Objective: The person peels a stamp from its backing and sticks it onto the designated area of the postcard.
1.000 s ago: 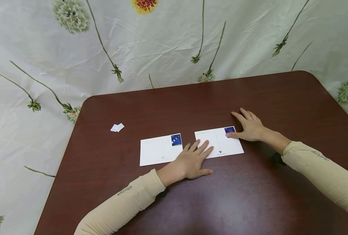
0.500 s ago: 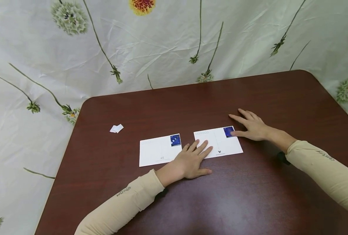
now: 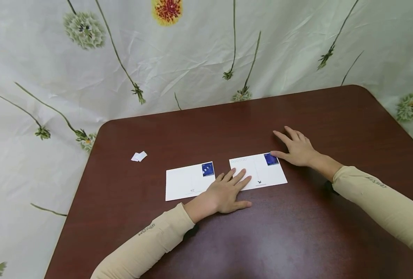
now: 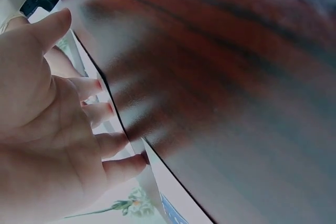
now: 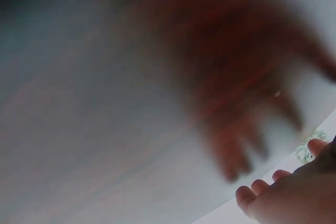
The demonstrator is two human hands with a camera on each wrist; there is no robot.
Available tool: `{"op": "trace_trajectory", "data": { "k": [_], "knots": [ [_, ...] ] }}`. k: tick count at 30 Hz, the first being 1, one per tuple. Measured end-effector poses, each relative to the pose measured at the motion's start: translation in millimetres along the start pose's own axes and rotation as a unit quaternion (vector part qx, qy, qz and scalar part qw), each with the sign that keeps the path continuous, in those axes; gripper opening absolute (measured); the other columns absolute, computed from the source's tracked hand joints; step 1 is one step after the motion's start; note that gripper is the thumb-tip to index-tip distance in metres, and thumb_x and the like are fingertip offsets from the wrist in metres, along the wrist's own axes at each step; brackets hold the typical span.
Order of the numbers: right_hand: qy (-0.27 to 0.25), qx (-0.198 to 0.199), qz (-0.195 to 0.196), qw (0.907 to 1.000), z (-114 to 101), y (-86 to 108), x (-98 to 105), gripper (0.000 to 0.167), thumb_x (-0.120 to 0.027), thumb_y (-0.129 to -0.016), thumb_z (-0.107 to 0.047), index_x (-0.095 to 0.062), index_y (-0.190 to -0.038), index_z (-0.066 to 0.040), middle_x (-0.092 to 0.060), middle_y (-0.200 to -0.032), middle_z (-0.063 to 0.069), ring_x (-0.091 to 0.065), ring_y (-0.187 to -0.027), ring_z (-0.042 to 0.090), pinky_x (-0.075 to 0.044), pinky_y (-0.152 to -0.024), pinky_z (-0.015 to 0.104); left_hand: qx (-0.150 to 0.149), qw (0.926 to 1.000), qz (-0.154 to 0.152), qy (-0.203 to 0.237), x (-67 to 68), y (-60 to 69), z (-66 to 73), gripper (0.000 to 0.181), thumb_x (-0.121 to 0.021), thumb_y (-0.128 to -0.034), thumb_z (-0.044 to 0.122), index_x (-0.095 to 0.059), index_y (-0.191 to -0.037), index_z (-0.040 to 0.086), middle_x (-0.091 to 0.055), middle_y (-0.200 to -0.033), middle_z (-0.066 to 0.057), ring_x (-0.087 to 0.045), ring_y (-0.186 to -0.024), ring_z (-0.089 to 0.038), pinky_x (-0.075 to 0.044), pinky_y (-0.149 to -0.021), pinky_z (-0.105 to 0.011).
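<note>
Two white postcards lie flat side by side in the head view. On the right postcard (image 3: 269, 176) a dark blue stamp (image 3: 271, 159) sits at the upper right corner. My right hand (image 3: 297, 150) has its fingers spread over the table beyond that corner, and its thumb tip touches the stamp's upper edge. My left hand (image 3: 225, 193) rests with spread fingers on the left part of the same postcard, its thumb on the table. The left postcard (image 3: 182, 184) bears a blue stamp (image 3: 208, 169) with pale moon shapes; my left hand and wrist overlap its lower right corner.
Two small white paper pieces (image 3: 139, 156) overlap each other at the left of the dark brown table (image 3: 192, 131). Behind the table's far edge hangs a pale cloth (image 3: 185, 50) printed with flowers.
My right thumb has shifted over the stamp from its lower part to its upper edge, uncovering more of it. My left hand keeps its place on the postcard. The head view has tilted slightly.
</note>
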State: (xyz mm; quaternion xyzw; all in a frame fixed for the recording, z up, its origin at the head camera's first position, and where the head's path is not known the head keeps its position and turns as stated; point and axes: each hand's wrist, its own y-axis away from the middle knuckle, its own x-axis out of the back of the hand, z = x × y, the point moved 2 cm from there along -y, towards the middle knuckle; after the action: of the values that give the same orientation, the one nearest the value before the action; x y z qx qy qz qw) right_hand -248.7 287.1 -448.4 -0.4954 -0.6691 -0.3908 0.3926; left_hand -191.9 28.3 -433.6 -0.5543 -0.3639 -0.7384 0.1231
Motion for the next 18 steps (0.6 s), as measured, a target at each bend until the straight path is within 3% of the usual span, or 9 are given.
{"op": "trace_trajectory", "data": {
  "k": [5,10,14,18],
  "knots": [
    [-0.016,-0.006,0.004,0.9998,4.9,-1.4,2.3,0.072,-0.050,-0.096,-0.048,-0.025,-0.149,-0.008,-0.007,-0.151,0.031,-0.008,-0.133,0.056,-0.009,-0.103,0.068,0.003,0.9999,0.000,0.013,0.1,-1.2,-2.2,0.073,-0.041,-0.0947,0.059,-0.018,-0.154,0.023,-0.010,-0.158,0.002,-0.007,-0.144,-0.023,-0.017,-0.112,-0.044],
    [-0.081,0.032,0.043,0.9952,6.1,6.7,8.5,0.063,-0.048,-0.099,-0.040,-0.033,-0.145,-0.001,-0.017,-0.148,0.032,-0.012,-0.132,0.056,-0.009,-0.101,0.069,0.005,0.9981,0.014,0.060,1.9,-2.5,-6.1,0.070,-0.041,-0.0953,0.058,-0.027,-0.152,0.020,-0.019,-0.156,0.001,-0.011,-0.143,-0.022,-0.016,-0.112,-0.044],
    [-0.098,0.069,0.055,0.9913,9.7,13.9,14.0,0.055,-0.052,-0.099,-0.034,-0.042,-0.139,0.001,-0.027,-0.145,0.031,-0.017,-0.131,0.055,-0.012,-0.100,0.069,0.007,0.9940,0.068,0.085,6.3,-5.3,-16.3,0.068,-0.041,-0.0959,0.057,-0.034,-0.149,0.015,-0.031,-0.152,-0.002,-0.018,-0.142,-0.024,-0.015,-0.112,-0.045],
    [-0.077,0.061,0.032,0.9946,22.1,21.4,15.6,0.057,-0.052,-0.099,-0.034,-0.039,-0.141,0.003,-0.028,-0.144,0.033,-0.018,-0.131,0.055,-0.013,-0.100,0.069,0.006,0.9863,0.137,0.091,14.1,-9.9,-32.9,0.065,-0.043,-0.0966,0.054,-0.038,-0.146,0.012,-0.038,-0.148,-0.007,-0.025,-0.139,-0.027,-0.018,-0.111,-0.048]
  ]
}}
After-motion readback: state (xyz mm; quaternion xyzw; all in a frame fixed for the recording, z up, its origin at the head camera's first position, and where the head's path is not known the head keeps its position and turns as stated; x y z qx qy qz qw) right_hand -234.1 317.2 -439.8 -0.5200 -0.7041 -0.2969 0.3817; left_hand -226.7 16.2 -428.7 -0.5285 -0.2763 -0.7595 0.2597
